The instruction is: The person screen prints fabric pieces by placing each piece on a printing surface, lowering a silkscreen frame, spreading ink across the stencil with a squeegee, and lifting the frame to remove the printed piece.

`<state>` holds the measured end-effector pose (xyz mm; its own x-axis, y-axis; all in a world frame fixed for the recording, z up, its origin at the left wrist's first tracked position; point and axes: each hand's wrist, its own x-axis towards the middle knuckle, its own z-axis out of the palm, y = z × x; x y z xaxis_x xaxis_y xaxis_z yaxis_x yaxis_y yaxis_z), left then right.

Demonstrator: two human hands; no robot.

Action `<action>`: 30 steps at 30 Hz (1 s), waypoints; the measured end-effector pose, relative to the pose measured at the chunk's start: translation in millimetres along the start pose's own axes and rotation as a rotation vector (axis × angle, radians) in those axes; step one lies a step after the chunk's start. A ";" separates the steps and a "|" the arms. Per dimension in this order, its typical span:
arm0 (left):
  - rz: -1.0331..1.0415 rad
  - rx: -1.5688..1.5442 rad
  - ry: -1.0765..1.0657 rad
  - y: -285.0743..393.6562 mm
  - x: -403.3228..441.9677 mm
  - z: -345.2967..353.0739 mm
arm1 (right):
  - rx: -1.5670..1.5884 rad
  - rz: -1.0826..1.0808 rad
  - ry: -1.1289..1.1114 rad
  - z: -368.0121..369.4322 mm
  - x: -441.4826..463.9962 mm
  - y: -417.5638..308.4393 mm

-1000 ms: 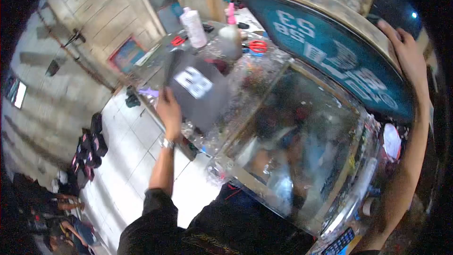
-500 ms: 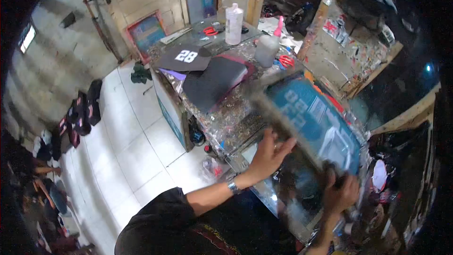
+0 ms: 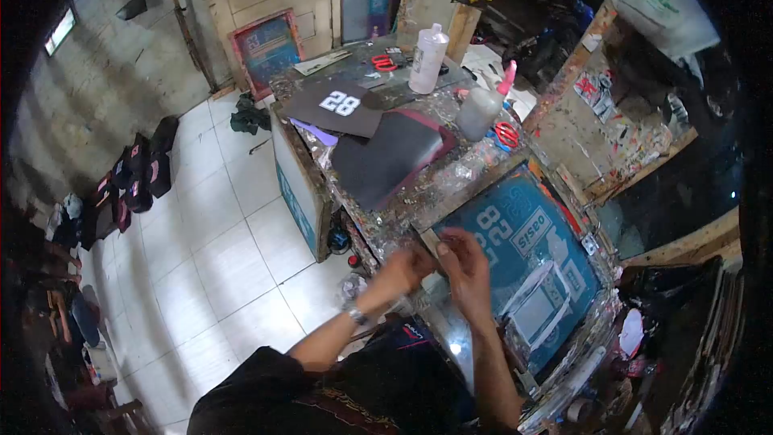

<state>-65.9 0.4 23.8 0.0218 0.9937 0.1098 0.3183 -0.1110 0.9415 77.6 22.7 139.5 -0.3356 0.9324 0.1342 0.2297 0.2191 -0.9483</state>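
Note:
A wooden-framed printing screen (image 3: 580, 262) with blue mesh, pale numbers and an "oasis" design lies low at the right of the worktable. My right hand (image 3: 469, 270) is over its near left edge, fingers bent and thumb along the wood. Whatever sits between those fingers is hidden. Close beside it, my left hand (image 3: 407, 270) is smeared by motion, so its grip does not show. Beyond both hands lie a dark panel (image 3: 386, 157) with a maroon edge and a dark cap panel (image 3: 334, 105) printed with a white number.
On the worktable (image 3: 370, 229) stand a pale bottle (image 3: 428, 60) and a pink-topped bottle (image 3: 481, 113). Red-handled scissors (image 3: 506, 135) lie near the screen's far corner. Dark caps (image 3: 145, 173) rest on the tiled floor at left. A plastic bag (image 3: 660, 4) hangs upper right.
The screen, tilted and blurred before, has come down and lies flatter. My right hand has moved left along its near edge, toward my left hand. My left hand has shifted left.

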 end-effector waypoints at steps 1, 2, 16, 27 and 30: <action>-0.037 -0.150 0.287 -13.3 7.4 -23.3 | 0.264 0.081 0.004 11.6 8.1 1.9; -0.070 -0.296 0.571 -31.4 19.6 -51.0 | 0.261 0.074 -0.005 21.6 11.1 3.2; -0.680 -0.862 0.649 -79.5 130.2 -123.7 | 0.445 0.275 -0.125 66.0 -115.6 81.2; -0.706 -0.975 0.702 -84.3 159.5 -133.8 | 0.383 0.227 -0.082 34.1 -130.9 96.1; -0.240 -0.327 0.593 -116.5 156.8 -119.0 | 0.366 0.341 -0.090 30.6 -129.1 100.4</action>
<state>-212.4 167.4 -30.7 -0.5611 0.8265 -0.0448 -0.0527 0.0183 0.9984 116.1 -84.5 18.1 -0.3786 0.9013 -0.2105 0.0098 -0.2235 -0.9746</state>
